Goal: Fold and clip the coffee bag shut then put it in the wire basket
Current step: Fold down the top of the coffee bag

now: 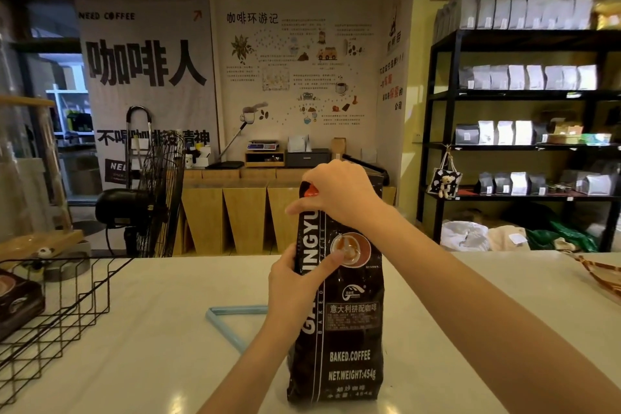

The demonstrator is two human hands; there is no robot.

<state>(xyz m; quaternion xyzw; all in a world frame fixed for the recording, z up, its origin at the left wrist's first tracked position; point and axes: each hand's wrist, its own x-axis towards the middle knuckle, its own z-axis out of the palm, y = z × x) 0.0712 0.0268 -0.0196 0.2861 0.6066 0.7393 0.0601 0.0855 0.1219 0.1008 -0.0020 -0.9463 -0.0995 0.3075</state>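
Observation:
A tall black coffee bag (349,329) with white lettering stands upright on the white counter in front of me. My left hand (295,279) grips its left edge at mid height, thumb pressed on the front. My right hand (339,195) is closed over the bag's folded top, where an orange-red clip (311,191) shows under my fingers at the top left corner. How far the clip sits on the fold is hidden by my hand. The black wire basket (67,309) stands at the left edge of the counter.
A dark coffee pack (16,302) lies inside the basket at its left. A light blue strip (228,323) lies on the counter just left of the bag. A woven tray edge (601,276) shows at the right. A black fan (154,195) stands beyond the counter.

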